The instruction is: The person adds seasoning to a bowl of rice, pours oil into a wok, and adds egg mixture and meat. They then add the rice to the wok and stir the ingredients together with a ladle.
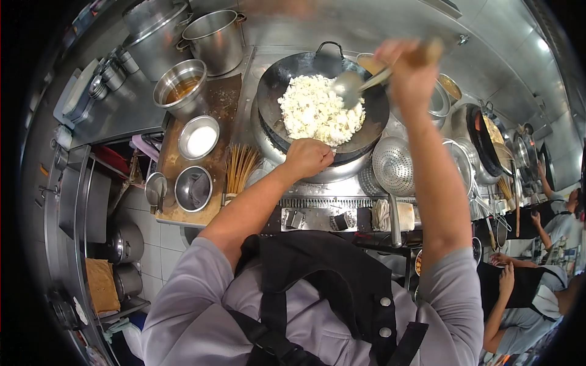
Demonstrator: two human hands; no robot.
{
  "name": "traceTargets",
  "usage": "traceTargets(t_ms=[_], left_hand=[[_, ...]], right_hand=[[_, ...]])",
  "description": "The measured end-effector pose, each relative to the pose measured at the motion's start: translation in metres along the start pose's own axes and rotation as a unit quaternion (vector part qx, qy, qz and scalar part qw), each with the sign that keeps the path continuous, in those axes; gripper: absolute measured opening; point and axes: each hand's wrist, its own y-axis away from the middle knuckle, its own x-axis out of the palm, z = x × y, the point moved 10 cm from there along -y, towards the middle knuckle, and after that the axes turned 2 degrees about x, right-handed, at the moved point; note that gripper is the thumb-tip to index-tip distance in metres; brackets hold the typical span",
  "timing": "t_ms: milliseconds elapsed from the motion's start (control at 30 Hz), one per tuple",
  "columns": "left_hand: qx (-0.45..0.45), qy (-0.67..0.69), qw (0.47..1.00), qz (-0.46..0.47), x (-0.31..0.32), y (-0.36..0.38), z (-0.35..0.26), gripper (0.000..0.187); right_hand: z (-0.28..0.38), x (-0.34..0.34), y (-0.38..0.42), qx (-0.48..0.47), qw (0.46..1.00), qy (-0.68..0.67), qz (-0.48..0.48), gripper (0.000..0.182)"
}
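Observation:
A black wok (378, 125) sits on the stove with a heap of white, lumpy food pieces (318, 110) in it. My left hand (310, 158) is closed at the wok's near rim; the part it grips is hidden under the fingers. Raised over the right side of the wok, my right hand (408, 70) is wrapped round the handle of a metal ladle (348, 88). The ladle's bowl is at the upper right edge of the food, and motion blurs the hand and the handle end.
Left of the wok, a board holds a pot of brown liquid (183, 91), a bowl of white contents (199, 139), another metal bowl (193, 189) and bamboo sticks (241, 168). A perforated strainer (394, 165) lies right of the wok. Co-workers (525, 287) stand at far right.

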Motion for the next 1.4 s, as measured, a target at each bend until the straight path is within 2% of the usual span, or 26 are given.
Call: traceTargets(t_ms=[67,200,267,300,333,400,433,467,533,600,667,800,833,867,933,967,1000,1033,1067,1133,1200,1333,1400], left_hand=[[-0.003,0.0,1.0,0.002,-0.001,-0.001,0.0,0.029],[-0.025,0.003,0.999,0.023,0.001,-0.001,0.005,0.029],[-0.033,0.002,0.999,0.035,0.002,-0.002,0.007,0.03],[-0.037,0.0,0.998,0.053,0.005,0.0,0.007,0.031],[-0.037,-0.001,0.998,0.053,0.006,0.0,0.008,0.031],[-0.033,-0.012,0.998,0.053,0.008,-0.001,0.011,0.031],[-0.022,-0.008,0.999,0.037,0.003,0.0,0.008,0.031],[-0.024,-0.008,0.999,0.041,0.005,0.001,0.008,0.031],[-0.025,-0.005,0.999,0.026,0.002,0.0,0.008,0.031],[-0.029,-0.006,0.999,0.036,0.003,0.0,0.007,0.031],[-0.03,-0.009,0.998,0.05,0.005,-0.002,0.011,0.031],[-0.055,-0.024,0.996,0.066,0.007,0.002,0.009,0.03],[-0.046,-0.014,0.998,0.048,0.005,0.001,0.009,0.031],[-0.037,-0.004,0.999,0.03,0.002,0.0,0.009,0.031],[-0.019,-0.01,0.999,0.026,0.0,-0.005,0.008,0.032],[-0.026,-0.013,0.999,0.043,0.0,-0.005,0.009,0.032],[-0.036,-0.016,0.997,0.06,0.003,-0.002,0.008,0.033],[-0.017,-0.008,1.0,0.017,0.002,0.0,0.008,0.034],[-0.012,-0.006,1.0,0.021,0.002,0.001,0.005,0.034],[-0.031,-0.008,0.998,0.049,0.003,-0.002,0.006,0.034],[-0.016,-0.017,0.999,0.046,0.006,-0.005,0.01,0.033],[-0.038,-0.006,0.997,0.061,0.009,0.001,0.009,0.034],[-0.045,-0.004,0.997,0.062,0.008,-0.002,0.008,0.034]], right_hand=[[0.033,-0.024,-0.053,0.051,0.981,0.139,-0.121,0.027],[0.001,-0.026,-0.054,0.075,0.992,0.077,-0.058,0.029],[-0.055,-0.002,-0.036,0.172,0.985,-0.029,0.013,0.031],[-0.06,-0.009,-0.055,0.156,0.988,0.016,0.007,0.033],[-0.044,-0.005,-0.066,0.155,0.988,0.015,0.007,0.033],[0.005,0.006,-0.091,0.095,0.992,-0.071,-0.029,0.032],[0.006,0.011,-0.09,0.105,0.985,-0.139,-0.009,0.032],[-0.01,0.024,-0.076,0.108,0.984,-0.14,-0.011,0.032],[-0.065,0.06,-0.04,0.217,0.974,-0.061,-0.026,0.032],[-0.066,0.053,-0.062,0.214,0.971,-0.103,-0.022,0.029],[-0.038,0.048,-0.087,0.144,0.983,-0.108,-0.025,0.039],[-0.084,0.084,-0.046,0.216,0.976,-0.008,-0.033,0.035],[-0.087,0.075,-0.063,0.21,0.974,0.081,-0.009,0.03],[-0.082,0.061,-0.077,0.206,0.975,0.084,-0.011,0.03],[-0.053,0.02,-0.107,0.121,0.989,-0.024,-0.076,0.026],[-0.031,0.008,-0.101,0.105,0.992,-0.039,-0.053,0.026],[-0.046,0.006,-0.09,0.106,0.992,-0.038,-0.054,0.026],[-0.082,-0.005,-0.067,0.146,0.985,0.001,-0.092,0.026],[-0.103,-0.021,-0.052,0.183,0.973,0.042,-0.134,0.026],[-0.078,-0.056,-0.07,0.156,0.98,0.032,-0.124,0.026],[-0.037,-0.103,-0.083,0.104,0.976,0.002,-0.19,0.028],[-0.055,-0.131,-0.041,0.087,0.963,0.11,-0.232,0.03],[-0.087,-0.124,-0.044,0.171,0.957,-0.09,-0.214,0.032]])
